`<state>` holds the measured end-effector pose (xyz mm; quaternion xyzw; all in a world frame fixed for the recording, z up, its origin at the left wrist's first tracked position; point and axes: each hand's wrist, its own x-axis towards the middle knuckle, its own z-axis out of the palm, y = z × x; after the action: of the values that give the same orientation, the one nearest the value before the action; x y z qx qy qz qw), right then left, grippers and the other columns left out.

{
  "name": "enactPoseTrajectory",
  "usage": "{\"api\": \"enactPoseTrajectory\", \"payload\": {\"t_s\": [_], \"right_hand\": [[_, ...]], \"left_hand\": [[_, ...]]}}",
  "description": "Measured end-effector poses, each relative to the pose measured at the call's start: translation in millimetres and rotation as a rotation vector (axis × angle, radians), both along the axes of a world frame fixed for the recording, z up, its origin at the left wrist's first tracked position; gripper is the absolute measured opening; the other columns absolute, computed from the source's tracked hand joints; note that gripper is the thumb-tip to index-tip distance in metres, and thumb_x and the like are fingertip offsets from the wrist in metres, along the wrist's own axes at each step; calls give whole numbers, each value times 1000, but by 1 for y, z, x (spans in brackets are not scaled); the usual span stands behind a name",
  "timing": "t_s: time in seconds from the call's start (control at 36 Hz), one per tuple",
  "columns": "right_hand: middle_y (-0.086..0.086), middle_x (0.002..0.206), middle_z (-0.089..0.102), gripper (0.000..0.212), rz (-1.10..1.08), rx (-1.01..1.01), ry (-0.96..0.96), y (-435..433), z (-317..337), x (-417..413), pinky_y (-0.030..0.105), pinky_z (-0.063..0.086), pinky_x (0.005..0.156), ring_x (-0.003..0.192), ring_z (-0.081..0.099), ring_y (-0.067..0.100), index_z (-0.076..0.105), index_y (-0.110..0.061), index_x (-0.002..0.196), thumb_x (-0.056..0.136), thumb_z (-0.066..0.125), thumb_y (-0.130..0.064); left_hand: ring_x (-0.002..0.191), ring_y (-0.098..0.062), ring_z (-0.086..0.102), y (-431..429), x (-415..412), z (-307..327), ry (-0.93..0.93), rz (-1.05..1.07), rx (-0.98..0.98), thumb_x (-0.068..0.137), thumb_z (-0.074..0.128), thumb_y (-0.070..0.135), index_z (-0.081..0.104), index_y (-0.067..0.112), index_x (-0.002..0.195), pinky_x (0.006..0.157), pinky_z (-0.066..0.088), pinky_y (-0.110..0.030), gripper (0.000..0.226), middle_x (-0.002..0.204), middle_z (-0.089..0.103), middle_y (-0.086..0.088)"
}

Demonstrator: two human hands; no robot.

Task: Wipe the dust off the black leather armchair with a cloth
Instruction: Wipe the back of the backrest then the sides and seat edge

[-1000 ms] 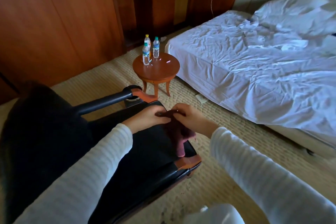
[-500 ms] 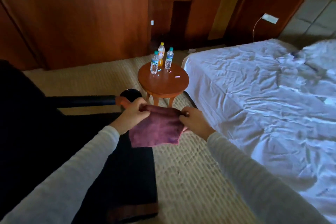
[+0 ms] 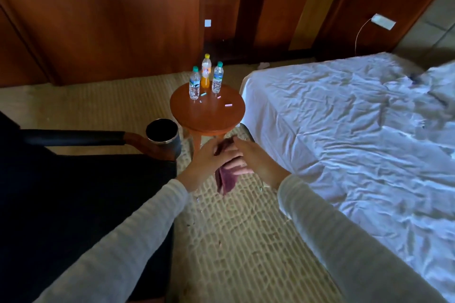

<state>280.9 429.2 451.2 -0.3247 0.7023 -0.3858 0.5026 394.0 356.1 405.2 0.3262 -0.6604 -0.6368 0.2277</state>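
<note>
- Cloth [image 3: 226, 181]: maroon and bunched. It hung in the air between both hands, over the carpet [image 3: 246, 241] just right of the armchair's seat, and touched no leather.
- Left hand [image 3: 209, 162]: fingers curled round the bunched cloth.
- Right hand [image 3: 257, 158]: lay against the cloth's far side. Whether it pinched or merely pressed could not be told.
- Armchair [image 3: 73, 192]: black leather, at left, with a padded armrest [image 3: 73, 136] that had a wooden end.
- Step in hand, as judged: gathering the cloth into a pad. This would be done best by folding it to one flat face, holding it in a single hand, and wiping from the armrest down to the seat in overlapping strokes.
- Bin [image 3: 163, 134]: dark and cylindrical, beside the armrest's end.
- Round table [image 3: 211, 115]: wooden, farther off, and bore three bottles [image 3: 206, 76].
- Bed [image 3: 357, 130]: white sheets, at right.
</note>
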Motion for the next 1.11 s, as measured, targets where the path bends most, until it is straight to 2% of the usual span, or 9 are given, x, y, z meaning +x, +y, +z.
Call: {"api": "enactPoseTrajectory", "payload": {"t_s": [0.17, 0.28, 0.42, 0.56, 0.67, 0.75, 0.86, 0.94, 1.11], "right_hand": [[-5, 70, 59, 27, -198, -295, 398, -27, -22, -67, 28, 46, 67, 64, 56, 7, 58, -23, 76, 94, 55, -42], [-7, 93, 70, 76, 98, 53, -139, -52, -41, -102, 31, 50, 84, 86, 66, 11, 66, -22, 112, 73, 45, -84], [3, 89, 73, 11, 221, 63, -259, -107, -53, -139, 37, 54, 83, 81, 70, 17, 63, -16, 102, 95, 55, -19], [11, 93, 66, 21, 89, 51, -159, -179, -80, -164, 32, 56, 72, 81, 66, 22, 59, -5, 113, 92, 57, -3], [6, 90, 54, 55, 24, -61, -165, -224, -96, -185, 20, 49, 52, 69, 59, 12, 43, -14, 117, 77, 57, 22], [0, 83, 56, 57, 80, -84, 51, -260, -112, -202, 11, 45, 55, 72, 54, 10, 54, -1, 117, 62, 56, 17], [5, 71, 52, 17, 264, -120, 469, -302, -146, -222, 20, 31, 61, 73, 47, 17, 65, 4, 77, 71, 56, 17], [2, 74, 48, 35, 337, -85, 501, -339, -190, -242, 26, 33, 70, 77, 46, 16, 46, -19, 60, 75, 64, 6], [-5, 64, 45, 30, 270, 122, 335, -407, -294, -285, 30, 38, 67, 68, 47, 15, 43, -21, 65, 82, 62, -5]], "left_hand": [[102, -23, 56, -34, -32, 1, 61, 81, 143, 91, 51, -7, 61, 4, 104, 97, 43, -37, 20, 103, 62, -13], [90, -22, 62, -70, -61, 8, 170, 153, 309, 93, 49, -3, 64, 8, 98, 81, 51, -27, 20, 95, 66, -12], [113, -31, 56, -133, -95, -8, -23, 217, 288, 98, 49, 12, 59, 7, 112, 103, 42, -42, 18, 117, 60, -17], [90, -18, 62, -190, -119, -24, -59, 124, 476, 95, 54, 9, 51, 6, 115, 70, 54, -25, 20, 116, 60, -13], [102, -24, 56, -241, -134, -49, -42, 219, 543, 87, 64, 1, 19, 16, 145, 72, 50, -31, 75, 125, 48, -8], [109, -22, 53, -275, -150, -69, -259, 55, 369, 84, 65, -1, 36, 18, 135, 76, 46, -24, 62, 129, 50, -10], [84, -16, 56, -311, -176, -106, -541, -168, 125, 87, 57, 1, 56, 8, 113, 60, 41, -15, 27, 98, 59, -7], [67, -14, 48, -346, -200, -145, -716, -264, 42, 93, 49, 11, 53, 12, 79, 54, 32, -20, 15, 74, 49, -4], [65, -12, 45, -421, -230, -239, -756, -180, 110, 95, 50, 26, 55, 13, 82, 53, 31, -22, 19, 75, 48, -2]]}}
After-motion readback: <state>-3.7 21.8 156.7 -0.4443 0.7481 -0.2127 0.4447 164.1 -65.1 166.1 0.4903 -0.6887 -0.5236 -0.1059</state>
